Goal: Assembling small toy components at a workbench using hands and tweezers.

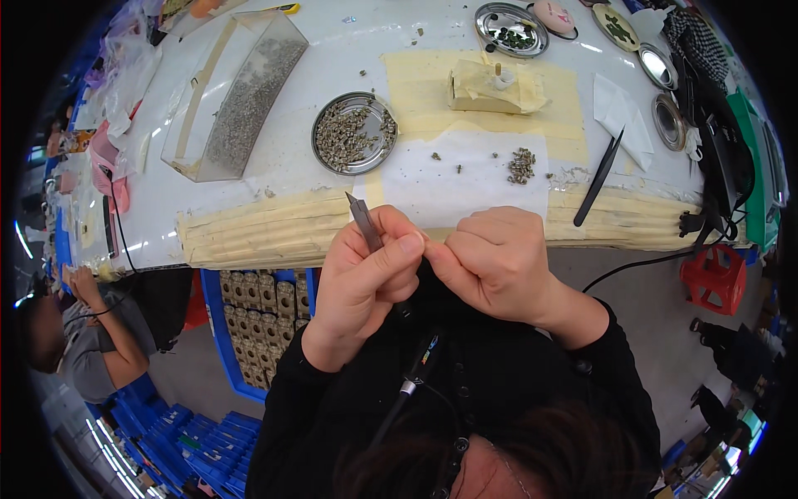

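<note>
My left hand (366, 274) is closed around a pair of grey tweezers (363, 223), whose pointed end sticks up and away from me. Against its thumb and forefinger presses my right hand (495, 262), curled with thumb and forefinger pinched. Whatever lies between the touching fingertips is too small or hidden to make out. Both hands are held just in front of the table's padded near edge. Beyond them, a small heap of metal parts (521, 166) lies on white paper (465, 187), with a few loose ones beside it. A round metal dish (318, 154) holds many more such parts.
A clear box (187, 150) of small parts stands at left. A tape-wrapped block (490, 96) sits beyond the paper; black tweezers (597, 181) lie at right. A blue tray (218, 333) of metal pieces is below the edge. Another person (108, 341) sits at far left.
</note>
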`<state>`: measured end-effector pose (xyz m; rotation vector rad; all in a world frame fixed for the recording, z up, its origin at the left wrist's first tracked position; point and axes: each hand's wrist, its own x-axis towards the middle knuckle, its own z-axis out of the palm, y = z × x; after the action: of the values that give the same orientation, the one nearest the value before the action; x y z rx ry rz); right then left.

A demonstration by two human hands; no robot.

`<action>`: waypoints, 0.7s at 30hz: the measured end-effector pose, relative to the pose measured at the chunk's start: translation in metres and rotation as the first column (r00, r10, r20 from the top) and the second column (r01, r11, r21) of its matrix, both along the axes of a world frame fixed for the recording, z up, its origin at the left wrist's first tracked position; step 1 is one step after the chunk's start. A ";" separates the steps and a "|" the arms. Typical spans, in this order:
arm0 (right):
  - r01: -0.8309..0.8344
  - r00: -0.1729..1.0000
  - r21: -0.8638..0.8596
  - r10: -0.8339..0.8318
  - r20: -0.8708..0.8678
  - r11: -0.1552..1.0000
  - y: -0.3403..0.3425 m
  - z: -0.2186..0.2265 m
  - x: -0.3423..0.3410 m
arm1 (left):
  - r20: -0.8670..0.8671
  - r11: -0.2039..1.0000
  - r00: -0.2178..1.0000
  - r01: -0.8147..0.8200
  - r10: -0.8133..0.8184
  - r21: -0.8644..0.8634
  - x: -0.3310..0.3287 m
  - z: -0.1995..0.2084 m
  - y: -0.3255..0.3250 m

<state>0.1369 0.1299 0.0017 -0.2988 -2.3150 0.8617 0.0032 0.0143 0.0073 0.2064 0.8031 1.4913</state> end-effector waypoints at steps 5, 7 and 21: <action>-0.001 1.000 -0.045 0.000 -0.023 0.999 0.003 -0.005 0.002 | 0.065 0.999 0.998 -0.024 0.027 -0.043 0.004 0.003 0.002; 0.041 0.999 0.072 -0.042 0.011 0.997 0.005 -0.002 0.003 | 0.025 1.000 0.999 0.030 -0.030 0.005 0.002 0.001 -0.001; -0.011 0.998 0.211 0.023 -0.054 0.977 0.008 0.000 0.004 | 0.057 0.984 0.983 0.177 -0.176 -0.012 -0.003 0.000 -0.004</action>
<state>0.1412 0.1380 0.0019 -0.1607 -2.3348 0.6171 0.0002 0.0099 0.0076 0.2170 0.7327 1.3172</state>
